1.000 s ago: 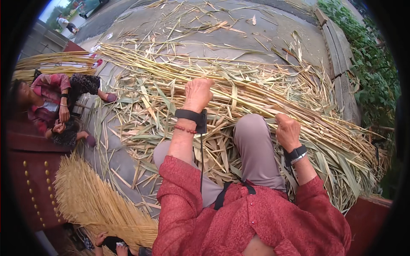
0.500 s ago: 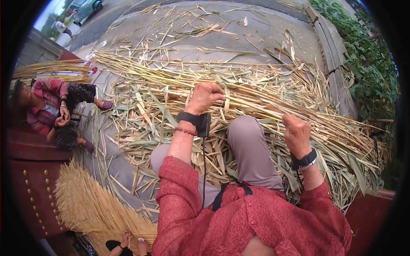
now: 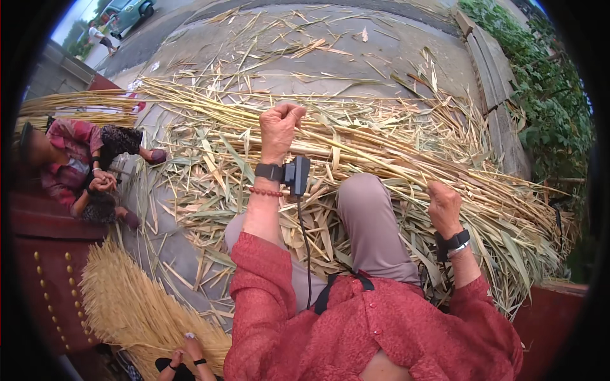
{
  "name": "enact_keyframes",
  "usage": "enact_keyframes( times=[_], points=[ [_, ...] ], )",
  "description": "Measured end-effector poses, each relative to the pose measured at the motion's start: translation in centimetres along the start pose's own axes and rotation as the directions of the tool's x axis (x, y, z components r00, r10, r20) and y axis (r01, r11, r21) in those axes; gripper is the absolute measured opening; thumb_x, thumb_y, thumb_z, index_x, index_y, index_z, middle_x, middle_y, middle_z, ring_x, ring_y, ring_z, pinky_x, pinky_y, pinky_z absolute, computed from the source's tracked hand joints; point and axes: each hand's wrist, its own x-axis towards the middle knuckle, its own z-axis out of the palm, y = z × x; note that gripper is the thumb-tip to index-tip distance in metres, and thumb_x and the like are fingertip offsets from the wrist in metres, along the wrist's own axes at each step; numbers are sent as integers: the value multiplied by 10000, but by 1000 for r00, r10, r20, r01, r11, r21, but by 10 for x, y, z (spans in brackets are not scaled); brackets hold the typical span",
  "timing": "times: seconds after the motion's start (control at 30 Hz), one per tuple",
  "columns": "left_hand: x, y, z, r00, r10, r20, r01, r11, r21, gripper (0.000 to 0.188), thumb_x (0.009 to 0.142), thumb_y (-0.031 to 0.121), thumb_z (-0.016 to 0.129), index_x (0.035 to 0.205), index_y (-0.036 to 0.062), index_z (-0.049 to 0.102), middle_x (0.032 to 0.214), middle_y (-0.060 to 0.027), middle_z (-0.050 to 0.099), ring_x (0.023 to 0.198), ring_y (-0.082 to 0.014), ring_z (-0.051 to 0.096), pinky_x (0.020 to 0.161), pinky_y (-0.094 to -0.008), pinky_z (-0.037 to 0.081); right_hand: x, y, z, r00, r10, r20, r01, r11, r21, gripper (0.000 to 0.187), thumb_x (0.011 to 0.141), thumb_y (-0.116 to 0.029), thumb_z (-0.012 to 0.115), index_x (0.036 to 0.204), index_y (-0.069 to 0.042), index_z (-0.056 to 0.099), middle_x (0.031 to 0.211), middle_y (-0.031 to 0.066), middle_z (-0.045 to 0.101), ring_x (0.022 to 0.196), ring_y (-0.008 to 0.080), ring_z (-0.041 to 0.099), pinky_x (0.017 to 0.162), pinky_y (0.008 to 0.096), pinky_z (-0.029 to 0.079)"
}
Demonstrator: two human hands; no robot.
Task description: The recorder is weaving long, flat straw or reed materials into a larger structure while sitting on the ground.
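My left hand (image 3: 279,132) is closed over the far part of the stalk pile, thumb and fingertips pinched together. A long pale reed stalk (image 3: 372,157) slants from beneath it down to my right hand (image 3: 445,206). That hand is closed in a fist on the stalk's near right end. What exactly lies inside the left fingers is mostly hidden. Below both hands spreads a thick heap of yellow-green reed stalks (image 3: 406,143) with dry leaves (image 3: 216,171) among them. Both wrists wear black straps; a small black box with a cable sits on the left one.
To the left sits a person (image 3: 79,155) with hands together. Another person's hands (image 3: 190,349) rest by a bundle of tan stalks (image 3: 127,298) at the lower left. A stone kerb (image 3: 492,70) and green bushes (image 3: 546,95) border the right. A vehicle (image 3: 127,14) stands far off.
My left hand has moved left and a little farther away along the stalk. My right hand has shifted slightly right and nearer. The distant walker has moved right.
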Motion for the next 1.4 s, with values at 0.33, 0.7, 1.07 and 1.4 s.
enact_keyframes(
  times=[0.33, 0.7, 1.07, 1.4],
  points=[
    [4, 22, -34, 994, -55, 94, 57, 998, -13, 290, 783, 320, 663, 780, 30, 656, 668, -38, 625, 580, -73, 550, 529, -207, 421, 1, 4, 31, 996, 9, -91, -11, 1000, -16, 36, 729, -28, 537, 722, -63, 539, 655, 125, 559, 604, 312, 560, 510, 385, 415],
    [-47, -10, 75, 687, 375, 622, -717, 493, 494, 196, 675, 206, 681, 854, 127, 663, 841, -3, 626, 791, -176, 583, 752, -319, 409, 40, -42, 57, 994, -57, -89, 52, 997, -49, 98, 662, 2, 479, 727, -69, 499, 680, 98, 551, 619, 296, 558, 525, 403, 422],
    [-24, -17, 68, 811, 338, 477, -583, 533, 613, 95, 698, 207, 654, 758, 136, 674, 709, -6, 623, 671, -213, 589, 680, -324, 443, 22, -58, 17, 882, -289, -372, 301, 953, -28, 195, 660, 51, 571, 844, -13, 586, 714, 96, 563, 684, 278, 539, 663, 328, 438],
    [-24, -8, 69, 810, 393, 436, -587, 560, 585, 71, 672, 161, 665, 706, 105, 638, 679, -30, 600, 652, -219, 572, 712, -335, 419, 18, -39, 32, 736, 568, 369, -312, -198, 929, 201, 853, -166, 588, 958, 1, 546, 719, 40, 566, 586, 133, 587, 495, 225, 477]
  ],
)
